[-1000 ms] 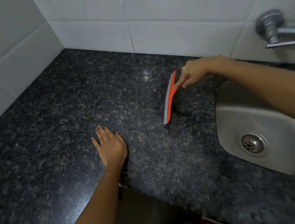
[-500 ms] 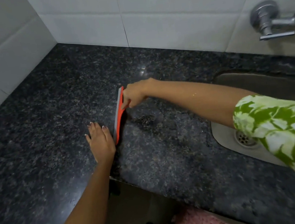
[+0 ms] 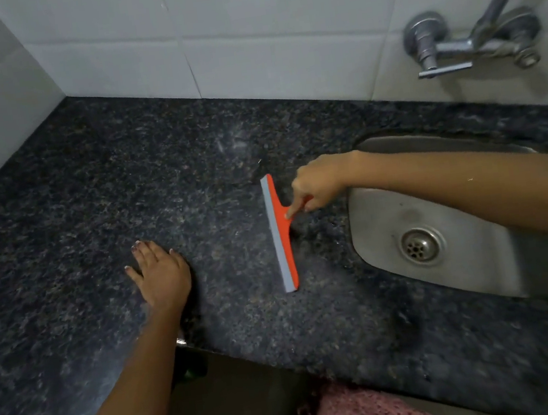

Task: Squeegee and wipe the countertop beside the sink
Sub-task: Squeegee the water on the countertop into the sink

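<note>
With the right hand (image 3: pixel 319 181) closed on the orange grey-bladed squeegee (image 3: pixel 280 234) left of the steel sink (image 3: pixel 487 270), keep its blade flat to the speckled black granite countertop (image 3: pixel 92 202) and pull toward the sink; the left hand (image 3: pixel 160 273), further left, lies open and empty.

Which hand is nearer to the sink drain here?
Right. The right hand grips the orange squeegee beside the sink's left rim, up and left of the sink drain. The left hand lies flat on the countertop, beyond the squeegee.
</note>
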